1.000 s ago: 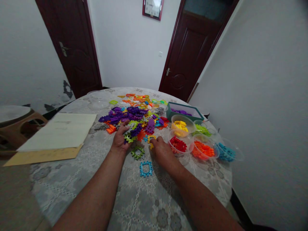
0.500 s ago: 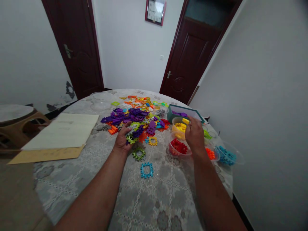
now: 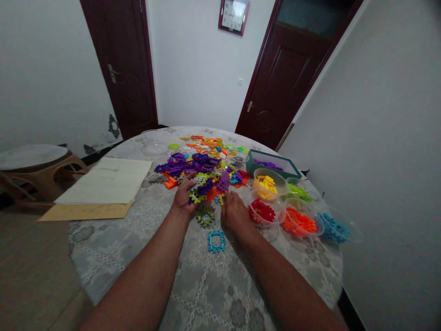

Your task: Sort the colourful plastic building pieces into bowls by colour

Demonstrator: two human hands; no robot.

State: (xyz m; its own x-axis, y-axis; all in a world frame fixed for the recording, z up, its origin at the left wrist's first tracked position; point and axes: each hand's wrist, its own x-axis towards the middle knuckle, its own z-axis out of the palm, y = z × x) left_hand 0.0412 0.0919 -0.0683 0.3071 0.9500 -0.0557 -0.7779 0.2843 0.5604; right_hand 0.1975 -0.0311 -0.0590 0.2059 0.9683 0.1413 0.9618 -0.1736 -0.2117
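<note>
In my left hand (image 3: 186, 195) are several toothed plastic building pieces, green (image 3: 196, 196) and dark purple (image 3: 206, 185), gripped between thumb and fingers. My right hand (image 3: 237, 211) is at the front of the pile, its bunched fingertips on a yellow toothed square frame (image 3: 222, 199) that they mostly cover. Just in front of my left hand lies a green toothed frame (image 3: 206, 218). Closer to me, a blue square frame (image 3: 216, 242) lies flat on the tablecloth. Behind both hands spreads a heap of mostly purple pieces (image 3: 196, 163).
Clear bowls on the right hold yellow pieces (image 3: 267, 184), red pieces (image 3: 262, 210), orange pieces (image 3: 299, 221), green pieces (image 3: 298, 192) and blue pieces (image 3: 333, 227). Behind them stands a green-edged box (image 3: 275, 164) with purple pieces. Paper sheets (image 3: 106, 181) lie at the left.
My right hand has come left and down from above the yellow bowl to the pile's front edge. The yellow piece it held is gone from its fingers. My left hand keeps its pieces.
</note>
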